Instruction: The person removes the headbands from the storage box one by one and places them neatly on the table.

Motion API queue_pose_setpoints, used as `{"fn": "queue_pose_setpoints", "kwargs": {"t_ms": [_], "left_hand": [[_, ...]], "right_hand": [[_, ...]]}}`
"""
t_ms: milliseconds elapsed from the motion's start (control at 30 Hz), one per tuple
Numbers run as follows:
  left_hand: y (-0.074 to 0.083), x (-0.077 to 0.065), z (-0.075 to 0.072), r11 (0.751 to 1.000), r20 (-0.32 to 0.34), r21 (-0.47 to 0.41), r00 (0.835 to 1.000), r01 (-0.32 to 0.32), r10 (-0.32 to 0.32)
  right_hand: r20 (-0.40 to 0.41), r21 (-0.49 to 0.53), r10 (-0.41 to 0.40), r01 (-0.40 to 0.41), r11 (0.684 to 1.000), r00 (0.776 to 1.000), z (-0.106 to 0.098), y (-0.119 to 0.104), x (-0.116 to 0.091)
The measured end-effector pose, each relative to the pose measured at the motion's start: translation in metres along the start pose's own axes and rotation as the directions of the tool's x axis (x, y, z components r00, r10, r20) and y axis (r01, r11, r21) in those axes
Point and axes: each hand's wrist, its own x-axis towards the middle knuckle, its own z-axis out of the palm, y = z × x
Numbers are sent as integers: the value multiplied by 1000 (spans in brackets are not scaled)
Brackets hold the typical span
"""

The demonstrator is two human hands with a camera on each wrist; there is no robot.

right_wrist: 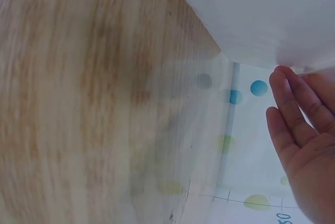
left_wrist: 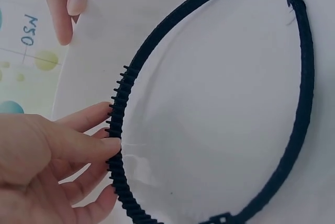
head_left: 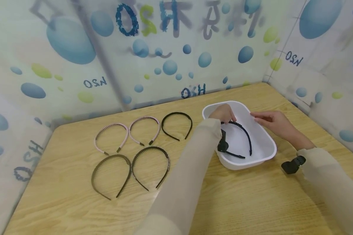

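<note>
Inside a white plastic basin (head_left: 267, 147), my left hand (head_left: 223, 112) holds a black headband (head_left: 247, 133). The left wrist view shows the thumb and fingers (left_wrist: 86, 143) pinching the headband (left_wrist: 118, 109) at its toothed top, with both tips of the band pointing away from the hand. My right hand (head_left: 275, 122) touches the basin's right rim with fairly straight fingers. From the right wrist view, those fingers (right_wrist: 288, 103) reach up to the basin's outer wall (right_wrist: 251, 25).
Several headbands lie on the wooden table (head_left: 61, 182) to the left: two pink ones (head_left: 126, 130) (head_left: 159, 127), a black one (head_left: 191, 122), and two dark ones (head_left: 92, 176) (head_left: 168, 163) nearer me. A patterned curtain (head_left: 170, 39) hangs behind the table and along its sides.
</note>
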Motion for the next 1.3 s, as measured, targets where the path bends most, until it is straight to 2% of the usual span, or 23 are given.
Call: {"fn": "queue_pose_setpoints", "kwargs": {"t_ms": [300, 600, 700, 867, 1067, 1133, 1300], "left_hand": [[4, -7, -12, 999, -18, -23, 1000, -25, 25], [11, -14, -30, 994, -39, 24, 994, -105, 106], [13, -19, -40, 990, -41, -1, 989, -139, 139], [20, -33, -61, 976, -54, 5, 974, -219, 219], [25, -48, -81, 941, -37, 105, 944, -323, 328], [26, -52, -87, 930, -40, 132, 935, -343, 351], [24, -63, -100, 926, -58, 145, 931, -349, 360]], "right_hand": [[16, -23, 0, 0, 1000, 1000, 0, 1, 1], [24, -25, 0, 1, 1000, 1000, -1, 1, 1], [23, -26, -1, 1, 1000, 1000, -1, 1, 1], [12, -34, 3, -2, 999, 1000, -1, -1, 1], [36, -32, -29, 30, 999, 999, -1, -1, 1], [40, -32, -37, 38, 999, 999, -1, -1, 1], [41, -32, -30, 31, 999, 999, -2, -2, 1]]}}
